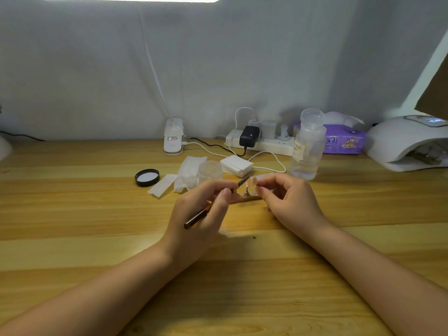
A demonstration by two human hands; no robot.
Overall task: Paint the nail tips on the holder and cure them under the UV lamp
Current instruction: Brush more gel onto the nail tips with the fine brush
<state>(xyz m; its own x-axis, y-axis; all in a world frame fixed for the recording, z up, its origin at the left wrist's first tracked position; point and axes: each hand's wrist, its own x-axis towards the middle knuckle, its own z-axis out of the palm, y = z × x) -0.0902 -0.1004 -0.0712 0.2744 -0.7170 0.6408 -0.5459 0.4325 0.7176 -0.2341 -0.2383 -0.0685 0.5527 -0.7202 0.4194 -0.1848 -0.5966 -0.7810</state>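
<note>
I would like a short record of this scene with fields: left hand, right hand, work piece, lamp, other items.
left hand: left hand grips a brush, tip toward the holder
right hand: right hand pinches at the nail tip holder
work piece: holder on wooden table, between both hands
lamp: UV lamp, far right
other items: clear bottle, black lid, tissue pack

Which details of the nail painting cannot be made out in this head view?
- Brush bristle tip: too small and blurred to show any polish.
- Nail tips on the holder: mostly hidden behind both hands, left hand and right hand.
- UV lamp: cut off by the right edge; its interior is dark.
</note>
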